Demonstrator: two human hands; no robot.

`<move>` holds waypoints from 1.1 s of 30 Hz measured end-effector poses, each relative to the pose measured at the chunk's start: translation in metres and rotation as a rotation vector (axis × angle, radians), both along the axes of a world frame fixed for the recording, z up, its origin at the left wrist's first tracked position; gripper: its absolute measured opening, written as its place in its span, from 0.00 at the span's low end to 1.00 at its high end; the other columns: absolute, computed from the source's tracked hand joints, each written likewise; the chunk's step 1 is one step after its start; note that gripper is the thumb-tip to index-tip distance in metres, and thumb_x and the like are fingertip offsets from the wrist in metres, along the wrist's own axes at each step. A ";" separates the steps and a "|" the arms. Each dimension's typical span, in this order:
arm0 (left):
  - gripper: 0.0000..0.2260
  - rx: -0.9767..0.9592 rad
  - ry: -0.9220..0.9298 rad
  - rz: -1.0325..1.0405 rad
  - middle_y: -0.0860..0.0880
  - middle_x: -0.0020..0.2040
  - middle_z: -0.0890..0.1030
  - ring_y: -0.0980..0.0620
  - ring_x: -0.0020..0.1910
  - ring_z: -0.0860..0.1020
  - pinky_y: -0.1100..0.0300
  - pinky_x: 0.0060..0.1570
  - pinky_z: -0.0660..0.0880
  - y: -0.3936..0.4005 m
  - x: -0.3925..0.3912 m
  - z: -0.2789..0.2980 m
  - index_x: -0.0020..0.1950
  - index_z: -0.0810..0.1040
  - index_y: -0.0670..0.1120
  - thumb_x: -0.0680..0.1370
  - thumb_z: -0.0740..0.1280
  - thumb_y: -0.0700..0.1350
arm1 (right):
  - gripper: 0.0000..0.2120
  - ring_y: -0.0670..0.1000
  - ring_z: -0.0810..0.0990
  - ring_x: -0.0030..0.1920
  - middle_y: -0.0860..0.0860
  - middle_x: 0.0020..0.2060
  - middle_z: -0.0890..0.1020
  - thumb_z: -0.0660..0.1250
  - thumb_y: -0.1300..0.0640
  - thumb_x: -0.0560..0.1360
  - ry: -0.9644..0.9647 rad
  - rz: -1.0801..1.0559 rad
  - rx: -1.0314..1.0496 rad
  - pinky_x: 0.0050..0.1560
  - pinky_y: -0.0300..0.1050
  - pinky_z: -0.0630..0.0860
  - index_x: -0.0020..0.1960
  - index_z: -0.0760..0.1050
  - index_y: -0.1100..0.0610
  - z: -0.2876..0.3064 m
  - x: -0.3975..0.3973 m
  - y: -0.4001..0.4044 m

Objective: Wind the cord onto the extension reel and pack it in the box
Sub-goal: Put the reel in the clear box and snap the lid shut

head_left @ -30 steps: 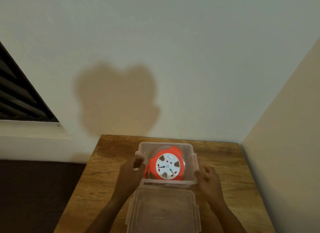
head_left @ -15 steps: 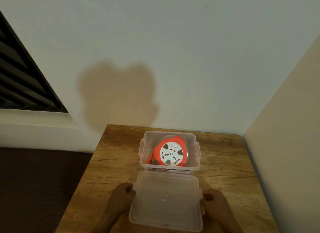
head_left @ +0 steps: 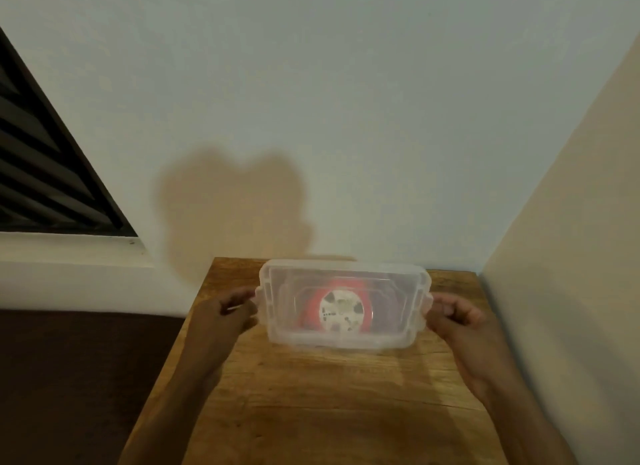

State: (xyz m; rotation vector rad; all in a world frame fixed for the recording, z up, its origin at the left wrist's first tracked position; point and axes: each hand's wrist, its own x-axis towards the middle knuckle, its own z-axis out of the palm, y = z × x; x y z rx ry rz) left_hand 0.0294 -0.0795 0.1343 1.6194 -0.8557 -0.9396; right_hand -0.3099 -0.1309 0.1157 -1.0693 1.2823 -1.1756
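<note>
Closing step: left hand [head_left: 221,314] and right hand [head_left: 457,317] each grip a side edge of the clear lid [head_left: 346,284], held over the plastic box. Orange extension reel [head_left: 341,312] shows through it, inside. Next, by my read: seat lid square, snap side latches.

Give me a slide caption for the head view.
Both hands hold clear lid over boxed orange reel.
</note>
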 end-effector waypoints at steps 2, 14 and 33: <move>0.11 -0.083 0.088 0.041 0.51 0.52 0.87 0.52 0.53 0.84 0.58 0.49 0.81 -0.012 -0.007 0.000 0.52 0.84 0.54 0.80 0.70 0.37 | 0.12 0.50 0.84 0.47 0.50 0.43 0.85 0.71 0.67 0.73 -0.046 -0.050 -0.055 0.51 0.49 0.79 0.52 0.84 0.52 -0.002 0.003 -0.015; 0.09 0.064 0.098 0.078 0.43 0.50 0.85 0.41 0.52 0.84 0.50 0.46 0.84 -0.051 -0.021 -0.062 0.52 0.84 0.43 0.76 0.73 0.32 | 0.07 0.57 0.86 0.46 0.57 0.44 0.86 0.70 0.67 0.72 -0.101 -0.180 0.216 0.48 0.55 0.83 0.49 0.83 0.61 -0.052 0.025 -0.053; 0.10 0.127 -0.276 0.060 0.45 0.53 0.85 0.46 0.52 0.84 0.54 0.49 0.83 -0.082 -0.007 -0.113 0.57 0.84 0.42 0.78 0.72 0.33 | 0.13 0.51 0.81 0.47 0.49 0.50 0.81 0.74 0.65 0.72 0.436 -0.162 0.179 0.42 0.45 0.80 0.54 0.81 0.53 -0.100 0.043 -0.073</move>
